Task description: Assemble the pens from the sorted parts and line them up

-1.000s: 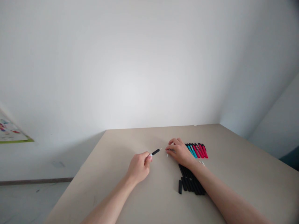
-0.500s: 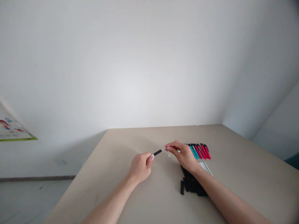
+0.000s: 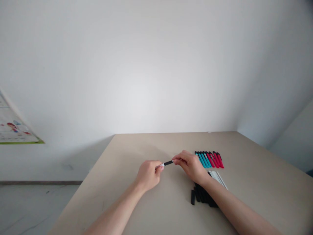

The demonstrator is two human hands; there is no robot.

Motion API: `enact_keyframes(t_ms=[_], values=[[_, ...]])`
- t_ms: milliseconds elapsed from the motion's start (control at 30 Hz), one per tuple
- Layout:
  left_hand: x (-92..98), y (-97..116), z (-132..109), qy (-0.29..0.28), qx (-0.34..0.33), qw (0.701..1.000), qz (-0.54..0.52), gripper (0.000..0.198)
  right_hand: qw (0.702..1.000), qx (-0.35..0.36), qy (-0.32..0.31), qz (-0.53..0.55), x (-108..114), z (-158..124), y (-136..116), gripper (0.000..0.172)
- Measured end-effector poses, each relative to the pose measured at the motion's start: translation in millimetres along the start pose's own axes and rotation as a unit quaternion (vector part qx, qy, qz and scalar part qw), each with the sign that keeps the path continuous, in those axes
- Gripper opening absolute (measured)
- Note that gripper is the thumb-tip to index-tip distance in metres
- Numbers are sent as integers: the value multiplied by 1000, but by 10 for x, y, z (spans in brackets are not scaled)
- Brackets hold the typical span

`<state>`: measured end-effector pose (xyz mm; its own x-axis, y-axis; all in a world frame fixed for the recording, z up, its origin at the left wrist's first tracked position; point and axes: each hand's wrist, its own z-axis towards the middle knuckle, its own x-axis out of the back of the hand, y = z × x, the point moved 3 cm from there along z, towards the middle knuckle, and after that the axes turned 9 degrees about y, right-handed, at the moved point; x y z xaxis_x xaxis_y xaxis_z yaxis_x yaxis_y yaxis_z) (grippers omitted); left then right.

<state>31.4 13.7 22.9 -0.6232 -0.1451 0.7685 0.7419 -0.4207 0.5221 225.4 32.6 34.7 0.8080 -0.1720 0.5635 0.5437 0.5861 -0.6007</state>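
Observation:
My left hand [image 3: 149,175] is closed around the white barrel of a pen with a black grip [image 3: 168,163], which points right and slightly up above the table. My right hand [image 3: 189,165] pinches at the pen's pale tip end with thumb and forefinger. Whether a separate small part sits between those fingertips is too small to tell. Beneath the right wrist and forearm lie black tube-like pieces [image 3: 198,195] and thin white sticks [image 3: 218,179], partly hidden by the arm.
Beyond the right hand, blue pens with black ends [image 3: 204,160] and red pens with black ends [image 3: 218,160] lie in a row. One black piece [image 3: 193,197] is at the left of the black pile. The beige table [image 3: 146,143] meets a white wall behind.
The right fingertips have closed the gap to the pen's black grip, and the pen now lies flatter. A small white bit seen below the tip no longer shows. The view has shifted slightly.

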Motion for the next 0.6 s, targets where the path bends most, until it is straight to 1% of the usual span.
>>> enact_keyframes(t_ms=[133,267,367,433,533,600], values=[[22,-3,15,-3,5,1000,15,26,997,59,-8,-42,-42,1,-17,16],[37,-25,37,-24,11,1000,11,28,993,91,-13,-81,-72,8,-85,18],[40,-46,40,-48,27,998,-6,31,991,112,-19,-65,-70,9,-140,17],[43,-49,38,-55,31,998,-19,32,992,118,-12,-44,-52,10,-161,15],[52,-39,35,-50,19,998,-24,31,992,121,-3,-35,-27,9,-171,14],[62,-30,33,-42,7,999,-15,30,992,121,-12,-42,-25,6,-167,16]])
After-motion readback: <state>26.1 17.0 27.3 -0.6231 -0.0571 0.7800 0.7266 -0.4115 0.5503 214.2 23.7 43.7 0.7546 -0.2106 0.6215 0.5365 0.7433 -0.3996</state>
